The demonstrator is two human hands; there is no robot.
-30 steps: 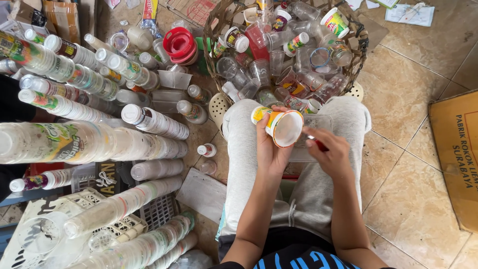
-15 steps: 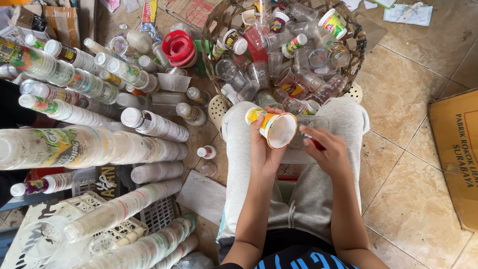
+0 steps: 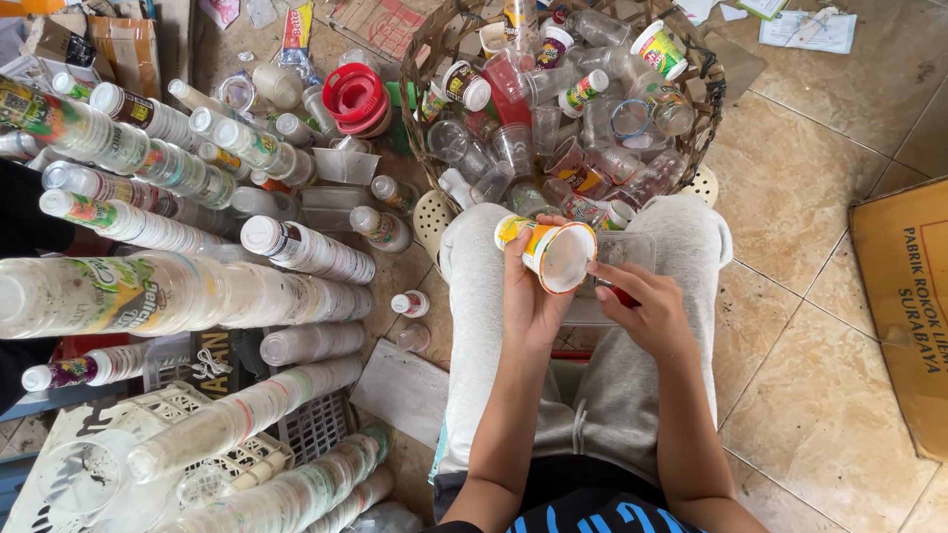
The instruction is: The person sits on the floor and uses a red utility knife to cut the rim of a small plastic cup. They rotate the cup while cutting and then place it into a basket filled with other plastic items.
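Observation:
My left hand (image 3: 528,296) grips a small white plastic cup (image 3: 553,253) with a yellow, orange and green label, tilted so its open mouth faces me. My right hand (image 3: 642,311) pinches the cup's rim with the fingertips and seems to hold a small red tool underneath, mostly hidden. Both hands hover over my lap in grey trousers (image 3: 602,395). Just beyond my knees stands a woven basket (image 3: 434,44) piled with several clear and printed plastic cups.
Long nested stacks of plastic cups (image 3: 178,296) lie across the floor at the left, over white plastic crates (image 3: 197,415). Red lids (image 3: 354,97) sit near the basket. A flattened cardboard box (image 3: 904,306) lies on the tiled floor at the right.
The cup has turned a little in my left hand, its mouth facing me more. My right hand's fingertips have come up from beside it onto the rim.

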